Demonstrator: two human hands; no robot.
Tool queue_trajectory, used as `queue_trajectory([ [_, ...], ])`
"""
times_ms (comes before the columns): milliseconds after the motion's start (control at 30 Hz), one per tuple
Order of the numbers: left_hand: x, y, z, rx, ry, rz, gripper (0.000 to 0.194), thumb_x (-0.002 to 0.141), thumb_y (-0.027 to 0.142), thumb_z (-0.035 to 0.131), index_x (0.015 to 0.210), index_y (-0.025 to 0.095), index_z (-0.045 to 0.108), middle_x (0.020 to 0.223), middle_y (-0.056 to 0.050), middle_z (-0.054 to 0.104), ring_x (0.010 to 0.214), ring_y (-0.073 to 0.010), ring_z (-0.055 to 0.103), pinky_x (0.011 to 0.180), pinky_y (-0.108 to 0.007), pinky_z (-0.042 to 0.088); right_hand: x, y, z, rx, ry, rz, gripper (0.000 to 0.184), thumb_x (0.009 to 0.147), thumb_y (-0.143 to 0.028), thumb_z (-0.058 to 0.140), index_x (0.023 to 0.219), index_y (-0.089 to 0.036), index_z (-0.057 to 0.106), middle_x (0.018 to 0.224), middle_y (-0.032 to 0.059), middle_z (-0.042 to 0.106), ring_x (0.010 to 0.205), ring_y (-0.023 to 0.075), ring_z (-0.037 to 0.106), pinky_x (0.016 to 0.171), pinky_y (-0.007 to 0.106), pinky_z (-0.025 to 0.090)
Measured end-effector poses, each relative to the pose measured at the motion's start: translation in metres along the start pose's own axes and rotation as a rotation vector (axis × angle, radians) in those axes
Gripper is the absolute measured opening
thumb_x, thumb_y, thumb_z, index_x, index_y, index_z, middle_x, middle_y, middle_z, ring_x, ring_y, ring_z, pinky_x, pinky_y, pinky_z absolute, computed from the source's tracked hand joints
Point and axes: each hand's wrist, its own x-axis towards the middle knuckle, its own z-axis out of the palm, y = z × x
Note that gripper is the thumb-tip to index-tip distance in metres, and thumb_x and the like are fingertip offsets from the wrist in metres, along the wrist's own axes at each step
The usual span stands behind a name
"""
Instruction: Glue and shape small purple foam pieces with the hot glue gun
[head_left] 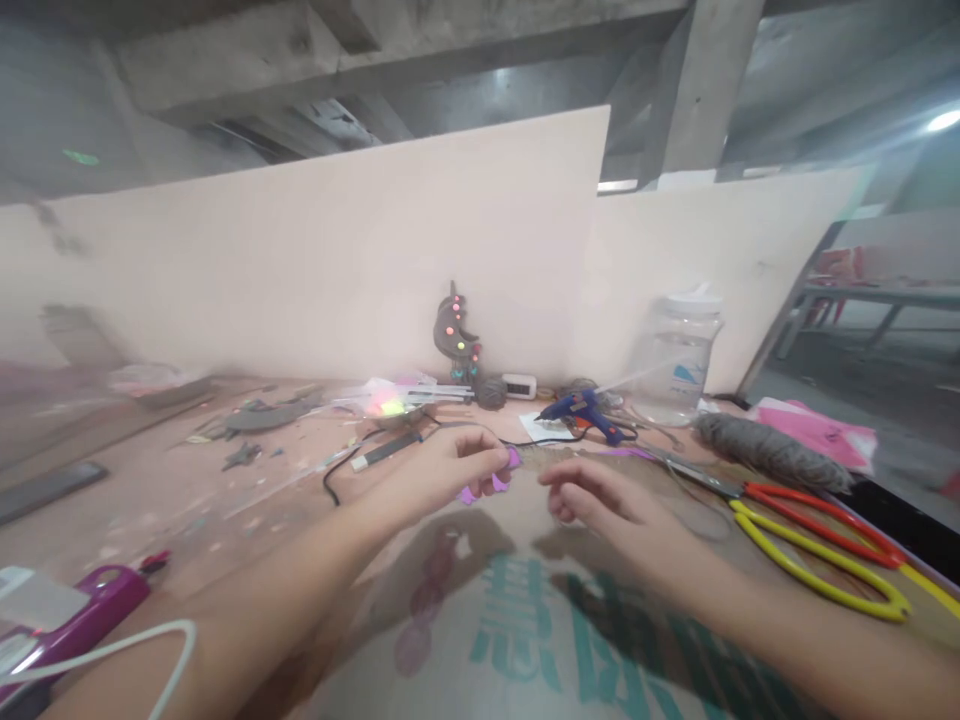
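Observation:
My left hand (pixel 450 465) reaches forward over the table, and its fingers pinch a small purple cut-out piece (pixel 496 482). Just to the right, my right hand (pixel 592 495) hovers with fingers loosely curled, and I see nothing in it. Both hands are above a woven sack with teal printed characters (pixel 525 620) that covers the near part of the table. A blue glue gun (pixel 585 410) lies just beyond the hands on a white sheet.
Large scissors with red and yellow handles (pixel 817 545) lie at the right. A clear plastic jar (pixel 679 355), grey yarn (pixel 765 450), pink bags (pixel 817 430), a dark decorated figure (pixel 456 335) against the white board, scraps and a purple device (pixel 90 615) at the left.

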Motion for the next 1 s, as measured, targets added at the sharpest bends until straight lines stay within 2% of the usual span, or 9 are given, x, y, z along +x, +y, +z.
queue_trajectory([
  [100,0.0,-0.023,0.03,-0.195,0.179,0.006,0.033,0.083,0.046,0.062,0.073,0.015,0.058,0.063,0.002,0.056,0.056,-0.0092,0.051,0.056,-0.021,0.04,0.004,0.01,0.02,0.184,-0.037,-0.001,0.039,0.092,-0.052,0.046,0.102,-0.018,0.062,0.082,0.0028,0.062,0.075,0.0154,0.061,0.072,0.03,0.05],
  [167,-0.002,-0.034,0.046,-0.351,0.138,-0.078,0.035,0.081,0.049,0.064,0.074,0.016,0.054,0.058,0.005,0.051,0.05,-0.0087,0.047,0.051,-0.021,0.039,0.004,0.017,0.026,0.307,-0.052,0.033,0.038,0.089,-0.053,0.052,0.098,-0.017,0.061,0.077,0.0013,0.061,0.069,0.0135,0.059,0.067,0.028,0.049],
  [233,-0.005,-0.039,0.054,-0.381,0.143,-0.072,0.035,0.08,0.047,0.067,0.074,0.016,0.052,0.055,0.006,0.049,0.048,-0.0073,0.045,0.048,-0.019,0.037,0.002,0.019,0.028,0.355,-0.067,0.08,0.033,0.084,-0.048,0.061,0.095,-0.017,0.062,0.077,0.0006,0.062,0.067,0.0123,0.058,0.067,0.027,0.049],
  [300,-0.008,-0.039,0.056,-0.387,0.175,-0.065,0.033,0.082,0.045,0.066,0.075,0.016,0.052,0.055,0.006,0.049,0.047,-0.0065,0.044,0.047,-0.018,0.035,0.001,0.017,0.028,0.35,-0.069,0.118,0.027,0.081,-0.041,0.066,0.092,-0.017,0.063,0.079,0.0008,0.065,0.069,0.0118,0.058,0.068,0.026,0.048],
  [400,-0.008,-0.038,0.055,-0.436,0.132,-0.068,0.031,0.083,0.043,0.066,0.079,0.015,0.054,0.06,0.004,0.054,0.051,-0.0072,0.049,0.05,-0.019,0.04,0.003,0.011,0.027,0.341,-0.048,0.139,0.021,0.082,-0.037,0.065,0.087,-0.017,0.064,0.08,0.0015,0.067,0.068,0.012,0.059,0.067,0.026,0.047],
  [500,-0.007,-0.039,0.053,-0.466,0.107,-0.073,0.029,0.081,0.039,0.069,0.084,0.013,0.057,0.068,0.001,0.059,0.058,-0.0087,0.055,0.057,-0.021,0.044,0.005,0.008,0.025,0.321,0.032,0.195,0.017,0.08,-0.034,0.066,0.083,-0.018,0.063,0.077,0.0003,0.066,0.063,0.0107,0.057,0.061,0.024,0.045],
  [633,-0.007,-0.041,0.054,-0.403,0.081,-0.085,0.028,0.08,0.037,0.07,0.083,0.012,0.059,0.073,-0.001,0.062,0.062,-0.0089,0.055,0.06,-0.022,0.044,0.006,0.008,0.023,0.312,0.088,0.316,0.019,0.079,-0.037,0.065,0.083,-0.018,0.062,0.067,-0.0023,0.062,0.052,0.0081,0.049,0.047,0.021,0.035],
  [733,-0.007,-0.042,0.055,-0.33,0.083,-0.088,0.027,0.079,0.035,0.071,0.08,0.012,0.058,0.071,0.0,0.061,0.062,-0.0089,0.054,0.06,-0.022,0.043,0.005,0.008,0.022,0.32,0.084,0.336,0.022,0.08,-0.04,0.065,0.083,-0.018,0.064,0.061,-0.003,0.059,0.049,0.0078,0.046,0.043,0.02,0.031],
  [1000,-0.009,-0.046,0.055,-0.232,0.078,-0.052,0.024,0.081,0.035,0.067,0.081,0.014,0.055,0.07,0.001,0.06,0.064,-0.0106,0.056,0.062,-0.024,0.043,0.002,0.007,0.023,0.37,0.083,0.285,0.025,0.078,-0.042,0.067,0.084,-0.018,0.065,0.07,-0.0007,0.062,0.062,0.0111,0.055,0.053,0.022,0.042],
])
